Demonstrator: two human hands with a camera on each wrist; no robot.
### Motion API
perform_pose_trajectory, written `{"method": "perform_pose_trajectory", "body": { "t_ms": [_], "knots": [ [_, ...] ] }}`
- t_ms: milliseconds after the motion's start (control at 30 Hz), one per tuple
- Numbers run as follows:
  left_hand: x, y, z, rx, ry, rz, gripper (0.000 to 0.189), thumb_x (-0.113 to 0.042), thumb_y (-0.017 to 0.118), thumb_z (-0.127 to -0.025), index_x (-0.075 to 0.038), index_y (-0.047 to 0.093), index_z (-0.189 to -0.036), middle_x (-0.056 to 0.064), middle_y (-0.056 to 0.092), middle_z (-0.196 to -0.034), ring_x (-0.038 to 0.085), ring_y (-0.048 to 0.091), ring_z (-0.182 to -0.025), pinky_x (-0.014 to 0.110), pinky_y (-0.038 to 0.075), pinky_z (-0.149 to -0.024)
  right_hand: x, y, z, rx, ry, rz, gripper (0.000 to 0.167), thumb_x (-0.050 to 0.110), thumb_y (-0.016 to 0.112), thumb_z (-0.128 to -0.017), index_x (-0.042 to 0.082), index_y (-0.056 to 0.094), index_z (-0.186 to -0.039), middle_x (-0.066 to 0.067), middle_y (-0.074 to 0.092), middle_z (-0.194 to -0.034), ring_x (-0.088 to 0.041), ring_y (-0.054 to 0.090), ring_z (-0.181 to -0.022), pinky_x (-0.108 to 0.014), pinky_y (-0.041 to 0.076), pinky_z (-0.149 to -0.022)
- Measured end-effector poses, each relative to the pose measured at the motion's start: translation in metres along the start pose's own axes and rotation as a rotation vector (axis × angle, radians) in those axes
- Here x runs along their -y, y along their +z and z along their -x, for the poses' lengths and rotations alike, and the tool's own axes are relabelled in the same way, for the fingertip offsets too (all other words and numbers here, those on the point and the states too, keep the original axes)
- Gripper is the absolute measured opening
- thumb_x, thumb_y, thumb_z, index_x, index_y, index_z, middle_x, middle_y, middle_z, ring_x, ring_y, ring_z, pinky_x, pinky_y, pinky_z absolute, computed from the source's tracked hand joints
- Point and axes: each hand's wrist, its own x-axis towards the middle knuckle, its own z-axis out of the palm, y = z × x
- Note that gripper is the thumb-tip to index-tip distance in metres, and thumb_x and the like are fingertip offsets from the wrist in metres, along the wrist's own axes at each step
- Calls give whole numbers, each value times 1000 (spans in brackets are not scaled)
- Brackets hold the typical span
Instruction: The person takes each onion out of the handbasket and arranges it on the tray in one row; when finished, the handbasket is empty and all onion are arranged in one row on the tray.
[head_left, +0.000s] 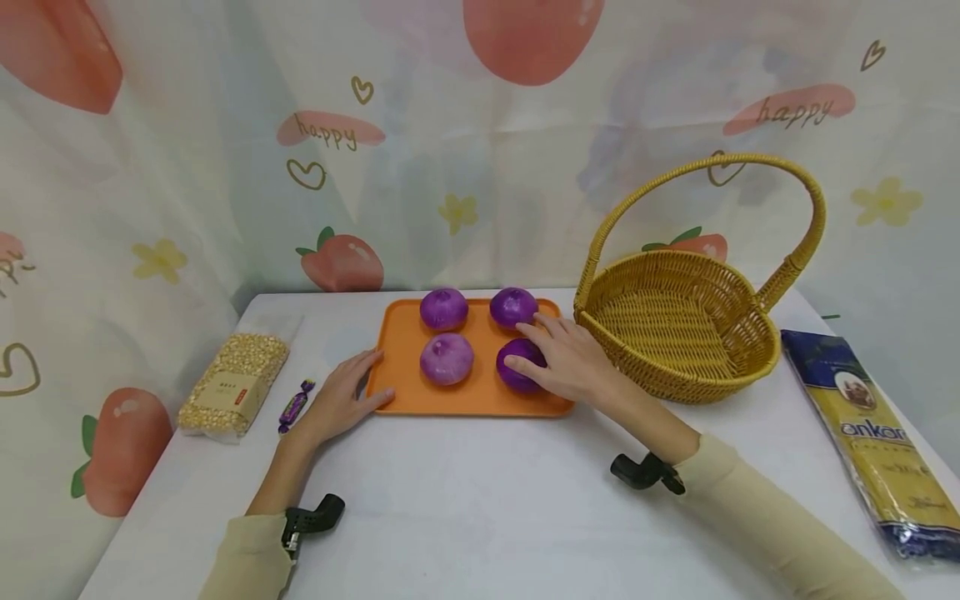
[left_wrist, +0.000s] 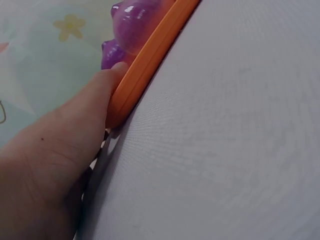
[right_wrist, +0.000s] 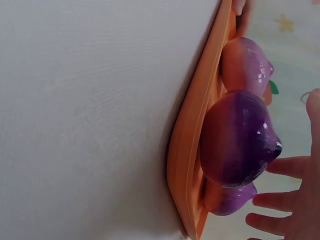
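Several purple onions lie on an orange tray (head_left: 483, 406): a pale one (head_left: 447, 359) at front left, a dark one (head_left: 517, 367) at front right, and two behind, left (head_left: 444, 309) and right (head_left: 513, 307). My left hand (head_left: 343, 398) holds the tray's left edge; the left wrist view shows the thumb over the rim (left_wrist: 150, 57) and other fingers mostly hidden low beside it. My right hand (head_left: 570, 358) reaches over the tray's right side with fingers spread, close over the dark front onion (right_wrist: 239, 140). Its fingertips come near the back right onion too.
A wicker basket (head_left: 675, 379) with a tall handle stands right of the tray, beside my right hand. Far right lies a blue and gold packet (head_left: 885, 450). Left are a bag of yellow kernels (head_left: 236, 379) and a purple wrapped candy (head_left: 296, 407). A printed curtain (head_left: 480, 167) hangs behind.
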Motion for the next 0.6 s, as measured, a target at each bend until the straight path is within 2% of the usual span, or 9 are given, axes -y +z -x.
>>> {"method": "perform_pose_trajectory", "body": {
  "t_ms": [300,600],
  "knots": [
    [-6,-1,-3,22,-18,36,78,-50,60,-91,-11,31,-152,16,30,-158,38,26,-146,59,21,-119,-2,-3,7,-82,-40,95,75,65,46,-91,16,44,-146,-18,37,-154,-42,36,-138,-60,27,-115],
    [-14,1,-4,29,-38,-36,80,-58,52,-92,-12,29,-153,18,23,-160,40,25,-146,59,23,-118,-3,-4,13,-97,-41,137,75,65,47,-90,17,42,-147,-18,36,-154,-43,35,-139,-61,23,-117]
  ]
}}
